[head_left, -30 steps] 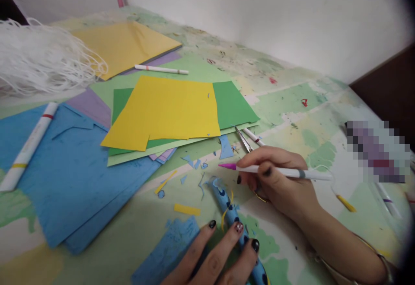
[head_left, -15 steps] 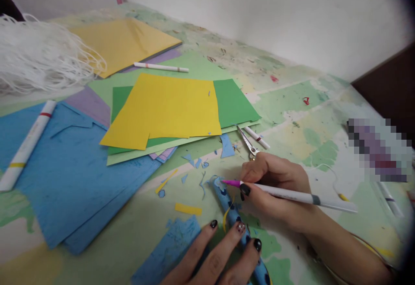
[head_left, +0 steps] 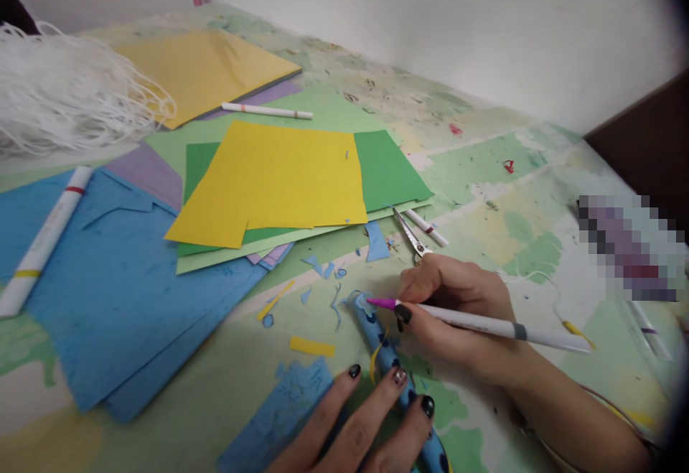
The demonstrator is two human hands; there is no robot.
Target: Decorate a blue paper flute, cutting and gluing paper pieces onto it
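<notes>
My right hand (head_left: pixel 457 308) is closed around a white marker pen (head_left: pixel 474 321) with a magenta tip. The tip is at the far end of a blue paper strip (head_left: pixel 371 329) with dark spots, on a small pale blue cut-out shape (head_left: pixel 364 303). My left hand (head_left: pixel 349 430) lies at the lower edge of the picture with fingers spread, fingertips resting on and beside the strip; its thumb is hidden. A torn blue paper piece (head_left: pixel 280 415) lies left of these fingers. Just beyond my right hand, scissors (head_left: pixel 413 236) lie partly covered by it.
Yellow paper (head_left: pixel 280 179) lies over green sheets (head_left: pixel 387 164). At left are blue sheets (head_left: pixel 134 293), a thick marker (head_left: pixel 46 243) and a heap of white string (head_left: pixel 64 92). Paper scraps (head_left: pixel 312 346) are scattered in the middle. A blurred-out object (head_left: pixel 627 250) is at right.
My right hand and the marker pen have shifted very slightly left. My left hand and the papers stay in place.
</notes>
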